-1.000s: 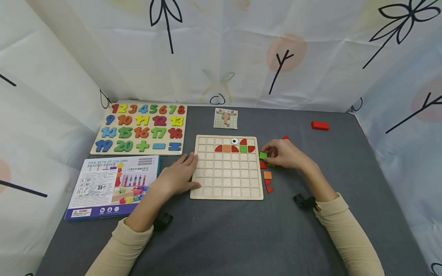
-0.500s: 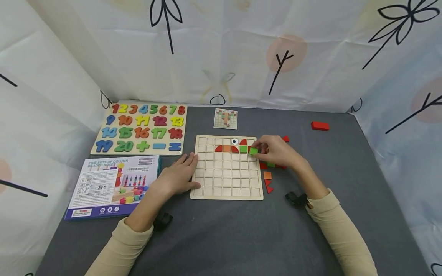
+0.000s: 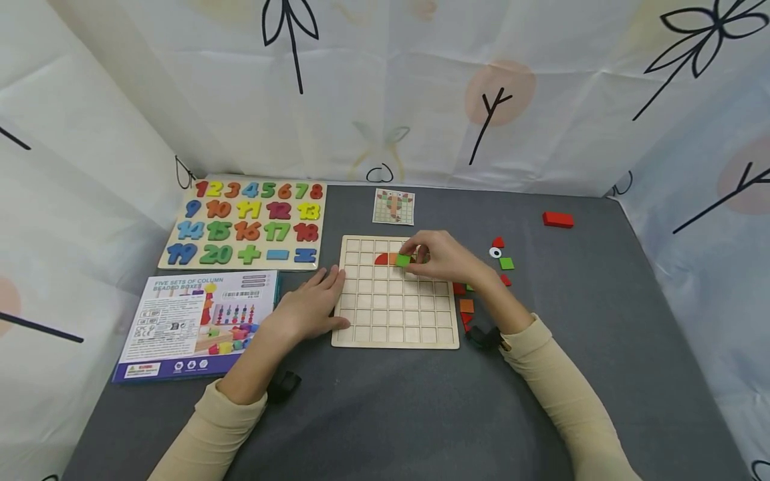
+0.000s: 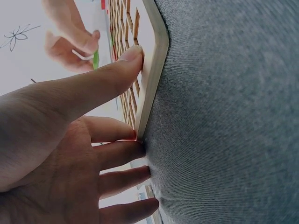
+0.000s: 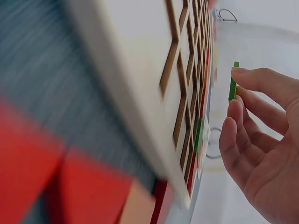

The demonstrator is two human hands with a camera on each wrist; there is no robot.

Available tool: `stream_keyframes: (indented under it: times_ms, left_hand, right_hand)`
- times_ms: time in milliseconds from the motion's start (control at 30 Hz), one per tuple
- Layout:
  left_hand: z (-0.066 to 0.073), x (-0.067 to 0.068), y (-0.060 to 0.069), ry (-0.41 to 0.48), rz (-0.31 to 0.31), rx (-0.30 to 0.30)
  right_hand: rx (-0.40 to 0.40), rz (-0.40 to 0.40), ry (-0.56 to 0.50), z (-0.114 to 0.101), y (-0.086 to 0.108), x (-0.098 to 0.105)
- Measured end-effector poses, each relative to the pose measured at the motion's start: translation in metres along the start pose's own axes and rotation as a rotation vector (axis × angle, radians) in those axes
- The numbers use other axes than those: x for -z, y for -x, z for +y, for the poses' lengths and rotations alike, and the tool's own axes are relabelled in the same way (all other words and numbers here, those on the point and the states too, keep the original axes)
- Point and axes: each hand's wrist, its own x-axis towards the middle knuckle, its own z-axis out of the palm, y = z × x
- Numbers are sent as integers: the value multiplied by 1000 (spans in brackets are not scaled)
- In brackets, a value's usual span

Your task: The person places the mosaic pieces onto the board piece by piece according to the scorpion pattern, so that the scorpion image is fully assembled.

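Note:
My right hand [image 3: 445, 257] pinches a small green square tile [image 3: 403, 260] between thumb and fingers, above the upper rows of a wooden grid board [image 3: 394, 327]. In the right wrist view the green tile [image 5: 234, 81] is seen edge-on, apart from the board. A red curved piece [image 3: 381, 258] and part of an orange square [image 3: 393, 257] lie in the grid to the left of it. The hand hides other pieces there. My left hand [image 3: 309, 304] rests at the board's left edge, thumb [image 4: 131, 56] on the rim and fingers extended against its side.
Loose red, green and orange tiles lie right of the board, including a green square [image 3: 506, 263] and a white ring piece [image 3: 495, 252]. A pattern card [image 3: 394, 206], number puzzle [image 3: 246, 220], boxed set [image 3: 198, 324] and red block [image 3: 558, 219] also lie on the table.
My right hand has carried the green tile leftward from the loose pieces over the board, uncovering a ring piece and another green square. The left hand has stayed in place.

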Motion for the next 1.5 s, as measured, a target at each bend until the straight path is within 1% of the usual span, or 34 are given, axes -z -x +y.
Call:
stream_keyframes:
  times_ms: [300, 400, 533, 700, 867, 1033, 1200, 1333, 1500]
  left_hand:
    - [-1, -1, -1, -9, -5, -1]
    - [-1, -1, -1, -10, -4, -2]
    - [-1, -1, -1, -8, -1, -5]
    - [-2, -1, -1, 0, -6, -5]
    - [-2, -1, -1, 16, -14, -1]
    - [-1, -1, 0, 22, -18, -7]
    - [0, -2, 0, 32, -14, -19]
    - [0, -3, 0, 46, -12, -20]
    - [0, -3, 1, 53, -10, -22]
  right_hand:
    - [39, -64, -34, -9, -30, -13]
    - [53, -76, -28, -11, -40, -17]
    - [65, -87, 6, -13, -52, -22]
    - [66, -107, 35, -20, -62, -25]
    - [64, -135, 50, -24, -68, -29]
    - [53, -140, 60, -25, -71, -31]
    - [43, -148, 67, -26, -68, -31]
    - [50, -141, 81, -27, -60, -28]
    - [62, -102, 52, -26, -45, -20]
